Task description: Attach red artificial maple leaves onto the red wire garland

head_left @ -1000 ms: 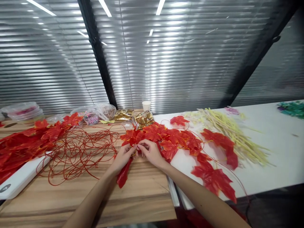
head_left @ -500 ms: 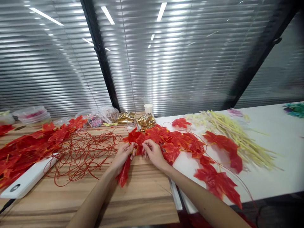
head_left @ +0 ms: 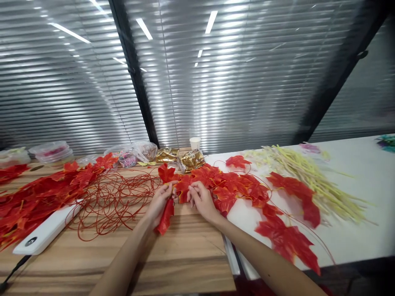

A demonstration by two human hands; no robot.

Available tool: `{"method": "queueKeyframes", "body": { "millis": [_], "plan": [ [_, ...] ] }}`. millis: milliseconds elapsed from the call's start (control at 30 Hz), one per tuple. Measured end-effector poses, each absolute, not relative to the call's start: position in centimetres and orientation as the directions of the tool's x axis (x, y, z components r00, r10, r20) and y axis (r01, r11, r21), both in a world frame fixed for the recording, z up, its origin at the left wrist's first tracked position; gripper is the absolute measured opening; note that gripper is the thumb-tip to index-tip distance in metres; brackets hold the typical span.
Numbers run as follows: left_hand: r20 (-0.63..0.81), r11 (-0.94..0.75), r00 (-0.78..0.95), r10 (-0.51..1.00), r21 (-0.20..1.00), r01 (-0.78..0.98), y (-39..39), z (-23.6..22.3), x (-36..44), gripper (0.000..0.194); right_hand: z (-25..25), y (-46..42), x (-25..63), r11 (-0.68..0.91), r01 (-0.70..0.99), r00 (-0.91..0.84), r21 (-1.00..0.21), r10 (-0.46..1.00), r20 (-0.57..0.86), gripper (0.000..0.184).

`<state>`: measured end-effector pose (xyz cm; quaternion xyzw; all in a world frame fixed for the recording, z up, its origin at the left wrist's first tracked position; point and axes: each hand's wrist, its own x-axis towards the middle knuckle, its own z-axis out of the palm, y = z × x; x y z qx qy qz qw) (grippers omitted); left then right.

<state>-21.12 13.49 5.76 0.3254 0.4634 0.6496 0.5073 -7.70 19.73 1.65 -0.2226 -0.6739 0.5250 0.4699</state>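
My left hand (head_left: 160, 201) is closed in a pinch on a red maple leaf (head_left: 166, 213) that hangs below it, and another leaf (head_left: 166, 172) stands up just above its fingers. My right hand (head_left: 201, 199) pinches the leaf vine (head_left: 228, 185), a string of red leaves that runs right across the white table (head_left: 364, 222). The two hands are a few centimetres apart over the wooden table (head_left: 185, 255).
A tangle of red wire stems (head_left: 114, 197) lies left of my hands, beside a heap of loose red leaves (head_left: 37, 197) and a white flat device (head_left: 46, 232). Yellow stems (head_left: 311, 185), gold packets (head_left: 188, 158), plastic bags (head_left: 138, 152) and a paper cup (head_left: 195, 143) sit behind.
My hands have drawn slightly apart. A leaf has come upright above my left fingers. The view has shifted a little to the left.
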Motion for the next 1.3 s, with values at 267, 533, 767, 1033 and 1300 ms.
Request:
{"method": "queueKeyframes", "body": {
  "millis": [267, 533, 767, 1033, 1300],
  "plan": [
    [-0.087, -0.021, -0.273, 0.958, 0.928, -0.371, 13.8, 4.5, -20.7, 0.028, 2.4, 18.7, -7.5, 0.457, -0.163, -0.438, -0.874, 0.761, 0.479, 0.015],
    [-0.089, -0.035, -0.323, 0.942, 0.932, -0.36, 13.7, 4.6, -20.2, 0.027, 2.2, 18.8, -7.4, 0.501, -0.157, -0.393, -0.851, 0.759, 0.52, 0.014],
    [-0.089, -0.031, -0.332, 0.939, 0.94, -0.34, 13.9, 4.2, -20.2, 0.027, 2.4, 18.6, -7.4, 0.522, -0.128, -0.4, -0.843, 0.751, 0.526, 0.014],
    [-0.129, -0.005, -0.352, 0.927, 0.935, -0.355, 13.7, 4.6, -19.8, 0.029, 2.6, 18.6, -7.1, 0.581, -0.092, -0.405, -0.808, 0.72, 0.564, 0.012],
    [-0.145, 0.021, -0.358, 0.922, 0.944, -0.329, 13.8, 4.5, -19.9, 0.031, 2.5, 18.6, -7.1, 0.569, -0.084, -0.419, -0.818, 0.725, 0.547, 0.012]
  ]
}}
